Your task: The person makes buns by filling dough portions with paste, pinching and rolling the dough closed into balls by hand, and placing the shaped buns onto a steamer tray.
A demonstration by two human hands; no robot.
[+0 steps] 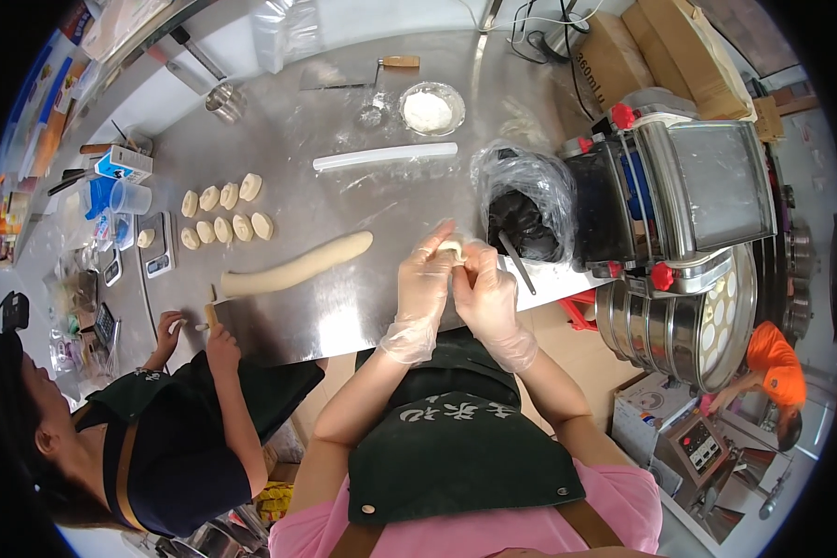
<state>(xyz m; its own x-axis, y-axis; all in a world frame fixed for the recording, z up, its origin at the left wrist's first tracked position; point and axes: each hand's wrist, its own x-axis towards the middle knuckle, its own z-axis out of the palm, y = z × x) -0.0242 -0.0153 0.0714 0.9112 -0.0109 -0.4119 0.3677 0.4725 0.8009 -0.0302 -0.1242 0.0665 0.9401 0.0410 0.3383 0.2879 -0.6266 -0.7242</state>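
My left hand and my right hand, both in clear plastic gloves, are closed together around a small piece of pale dough held above the steel table's front edge. A bowl lined with a plastic bag and filled with dark paste stands just right of my hands, a utensil handle sticking out of it. A long roll of dough lies on the table to the left.
Several cut dough pieces lie in two rows at the left. A white rolling pin, a flour bowl and a scraper are further back. A steel machine and stacked steamer trays stand right. A co-worker handles dough at lower left.
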